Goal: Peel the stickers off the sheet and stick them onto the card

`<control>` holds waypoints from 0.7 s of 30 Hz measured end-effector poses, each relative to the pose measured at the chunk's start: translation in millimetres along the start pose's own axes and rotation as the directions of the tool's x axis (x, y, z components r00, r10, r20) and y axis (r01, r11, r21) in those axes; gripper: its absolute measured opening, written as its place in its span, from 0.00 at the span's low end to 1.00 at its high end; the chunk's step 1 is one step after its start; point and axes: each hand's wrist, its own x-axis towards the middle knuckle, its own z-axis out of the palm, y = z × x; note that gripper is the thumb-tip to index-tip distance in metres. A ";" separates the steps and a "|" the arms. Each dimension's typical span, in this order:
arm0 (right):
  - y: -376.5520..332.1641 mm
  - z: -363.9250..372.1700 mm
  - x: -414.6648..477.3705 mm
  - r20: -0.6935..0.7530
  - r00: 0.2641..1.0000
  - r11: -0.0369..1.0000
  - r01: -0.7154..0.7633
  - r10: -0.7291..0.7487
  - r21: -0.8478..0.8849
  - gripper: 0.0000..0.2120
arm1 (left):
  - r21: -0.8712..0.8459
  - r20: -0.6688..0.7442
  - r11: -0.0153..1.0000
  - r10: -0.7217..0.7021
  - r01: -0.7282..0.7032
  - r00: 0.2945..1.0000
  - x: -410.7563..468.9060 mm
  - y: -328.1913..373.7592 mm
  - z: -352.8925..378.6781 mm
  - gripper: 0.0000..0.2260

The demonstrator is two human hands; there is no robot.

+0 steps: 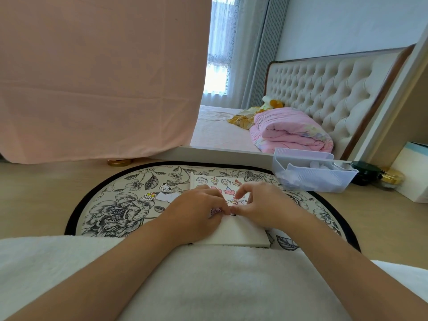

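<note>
A white card (234, 232) lies on the floral mat (111, 209) in front of me, with several cartoon stickers (218, 181) stuck on its far half. Both hands meet over the middle of the card. My left hand (196, 212) has its fingers curled and pinches a small pink sticker piece (215, 211). My right hand (259, 202) is curled too, its fingertips pinching at a small black-and-white sticker (233, 214) right beside the left fingertips. Loose cut-out stickers (162, 193) with white backing lie on the mat to the left of the card.
A clear plastic basket (312, 172) stands at the back right of the desk, with dark and gold jars (368, 173) beyond it. A gold lid (119, 162) sits at the back under a pink cloth (97, 77). A white towel (208, 281) covers my lap.
</note>
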 end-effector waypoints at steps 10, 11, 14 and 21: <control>8.5 9.9 -49.8 -0.020 0.962 0.941 0.263 -0.274 -0.213 0.17 | 0.158 0.115 0.985 0.050 -0.068 0.992 -2.4 11.1 -6.4 0.15; 8.7 11.4 -52.1 -0.022 0.958 0.933 0.274 -0.286 -0.233 0.18 | 0.185 0.136 0.980 0.045 -0.070 0.990 -2.7 13.1 -7.0 0.17; 8.5 14.6 -55.5 -0.024 0.958 0.925 0.271 -0.287 -0.268 0.19 | 0.284 0.218 0.956 0.007 -0.070 0.976 -4.3 19.1 -7.2 0.27; 4.7 16.9 -54.2 0.043 0.964 0.913 0.262 -0.262 -0.314 0.24 | 0.340 0.228 0.935 0.019 -0.098 0.973 -5.8 23.5 -4.7 0.35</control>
